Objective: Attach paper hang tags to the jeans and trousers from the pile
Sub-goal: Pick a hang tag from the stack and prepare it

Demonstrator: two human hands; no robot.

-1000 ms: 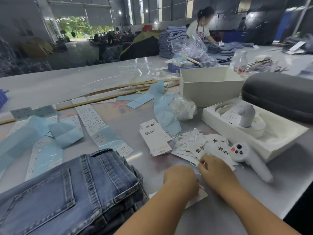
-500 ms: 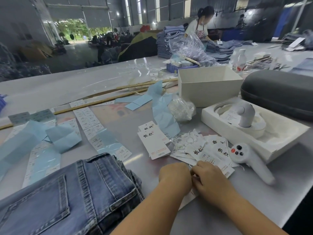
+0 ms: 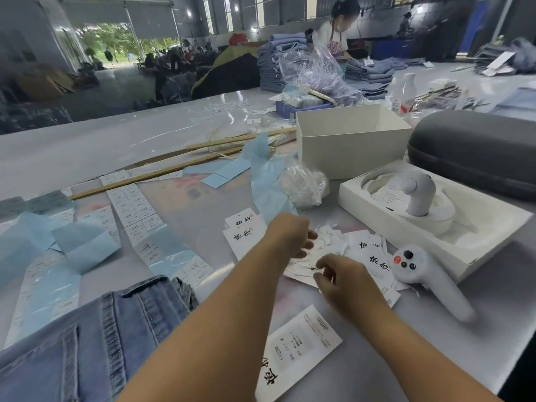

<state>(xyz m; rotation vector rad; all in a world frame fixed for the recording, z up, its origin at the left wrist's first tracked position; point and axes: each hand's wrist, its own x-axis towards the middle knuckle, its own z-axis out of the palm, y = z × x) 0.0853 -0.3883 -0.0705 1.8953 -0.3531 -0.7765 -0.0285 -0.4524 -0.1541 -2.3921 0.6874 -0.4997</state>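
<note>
Head view: both bare forearms are seen reaching over a grey glossy table (image 3: 116, 140) toward a loose heap of white paper hang tags with black brush characters (image 3: 368, 250); the left hand (image 3: 290, 236) is held above the heap's left edge with fingers curled, and whether anything is pinched in it cannot be told; the right hand (image 3: 345, 274) is poised over the tags with fingertips bent close together near a thin white string (image 3: 307, 266), though an actual grip cannot be confirmed; a single white printed hang tag (image 3: 301, 349) is lain flat near the table's front edge, between the two forearms; a folded pile of blue denim jeans (image 3: 95, 343) is placed at the lower left, apart from the tags; a small neat stack of white tags (image 3: 243, 236) is set just left of the left hand; a white handheld controller with red and black buttons (image 3: 417, 271) is rested against the heap's right side, beside an open white cardboard box (image 3: 351, 140).
</note>
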